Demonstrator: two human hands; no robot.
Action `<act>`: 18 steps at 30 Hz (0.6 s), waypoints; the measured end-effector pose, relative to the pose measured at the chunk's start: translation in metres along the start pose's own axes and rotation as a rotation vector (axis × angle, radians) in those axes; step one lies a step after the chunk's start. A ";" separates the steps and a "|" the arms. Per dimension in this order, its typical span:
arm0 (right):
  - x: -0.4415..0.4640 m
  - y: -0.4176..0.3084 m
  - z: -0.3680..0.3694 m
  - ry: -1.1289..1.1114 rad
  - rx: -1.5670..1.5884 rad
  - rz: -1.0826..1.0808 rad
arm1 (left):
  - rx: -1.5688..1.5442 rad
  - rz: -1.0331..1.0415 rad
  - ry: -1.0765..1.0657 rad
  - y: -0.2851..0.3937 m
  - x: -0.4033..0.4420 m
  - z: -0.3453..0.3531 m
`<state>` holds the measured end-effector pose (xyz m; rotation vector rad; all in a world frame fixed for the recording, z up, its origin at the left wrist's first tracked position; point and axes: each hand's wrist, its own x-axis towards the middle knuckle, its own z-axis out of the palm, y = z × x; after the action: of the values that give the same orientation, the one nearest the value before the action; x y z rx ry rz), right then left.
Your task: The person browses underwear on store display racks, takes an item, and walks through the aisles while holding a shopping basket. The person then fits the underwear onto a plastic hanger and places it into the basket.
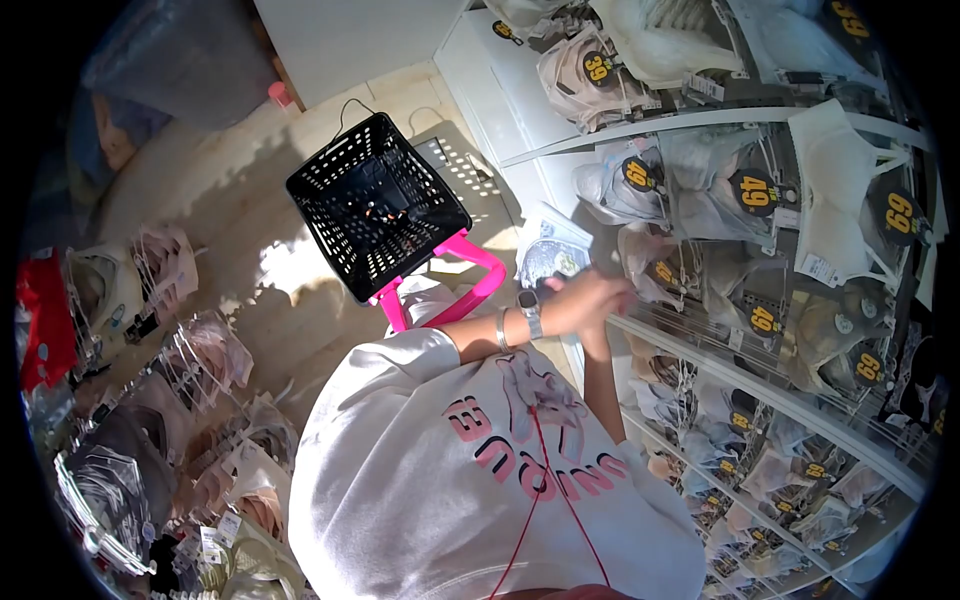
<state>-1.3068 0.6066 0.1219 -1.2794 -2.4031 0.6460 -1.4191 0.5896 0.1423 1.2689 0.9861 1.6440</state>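
My left hand (pixel 592 298), with a silver watch and a bracelet at its wrist, reaches across my body towards the rack at the right. Its fingers are blurred, and nothing can be made out between them. My right forearm comes up underneath, crossing behind the left wrist; most of my right hand (pixel 556 284) is covered. At its fingertips is a pale blue-and-white patterned garment (pixel 552 262) with a white top edge, apparently gripped from below. Bras with round price tags (pixel 753 192) hang just right of my hands.
A black perforated basket (pixel 375 215) with a pink handle (pixel 487 280) stands tilted beyond my left arm, small items inside. Metal rack rails (pixel 760 385) run along the right. More hanging bras (pixel 205 355) crowd the left. A white panel (pixel 360 35) stands ahead.
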 end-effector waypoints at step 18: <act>0.029 0.051 -0.093 0.149 1.309 0.864 | -0.272 -0.428 0.277 -0.074 -0.009 -0.031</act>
<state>-1.2417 0.6769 0.1748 -1.4511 -0.7155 1.7968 -1.4374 0.6045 0.0647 0.6082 1.0681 1.5673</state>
